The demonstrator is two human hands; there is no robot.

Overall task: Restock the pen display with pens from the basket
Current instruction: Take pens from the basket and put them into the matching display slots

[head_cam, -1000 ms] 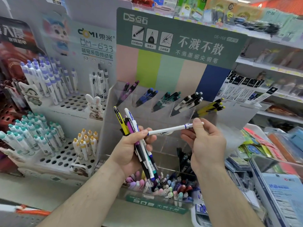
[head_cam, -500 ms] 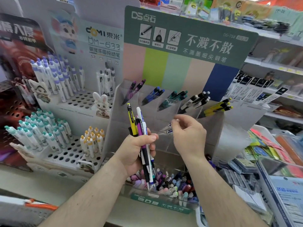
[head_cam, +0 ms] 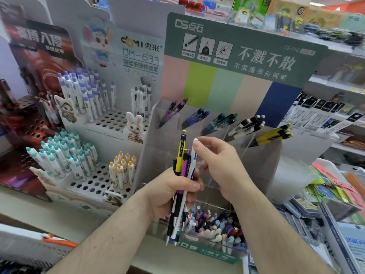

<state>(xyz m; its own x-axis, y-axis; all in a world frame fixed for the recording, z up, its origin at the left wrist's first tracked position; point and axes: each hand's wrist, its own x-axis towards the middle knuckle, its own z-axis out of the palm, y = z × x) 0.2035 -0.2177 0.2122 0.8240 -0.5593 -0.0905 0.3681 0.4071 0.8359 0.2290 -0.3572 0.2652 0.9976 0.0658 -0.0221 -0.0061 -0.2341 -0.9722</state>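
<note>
My left hand (head_cam: 173, 191) grips a bunch of pens (head_cam: 182, 175) upright in front of the pen display (head_cam: 217, 80), thumb curled across the barrels; a yellow pen (head_cam: 181, 155) stands tallest, with a purple one and a white-and-blue one just right of it, and the tips poke out below my fist. My right hand (head_cam: 219, 165) is just to the right of the bunch, fingers loosely curled; its thumb and forefinger close on the white top of the white pen (head_cam: 195, 140), which sits among the others in my left fist. Farther back, the display's clear angled pockets hold leaning pens: purple at the left, then blue, teal, black-and-white, and yellow pens (head_cam: 273, 135) at the far right. Nearer, below my hands, a clear tray (head_cam: 207, 252) with a green label holds a jumble of pens. To the left stand white racks of capped pens (head_cam: 87, 95) with cartoon animal figures
</note>
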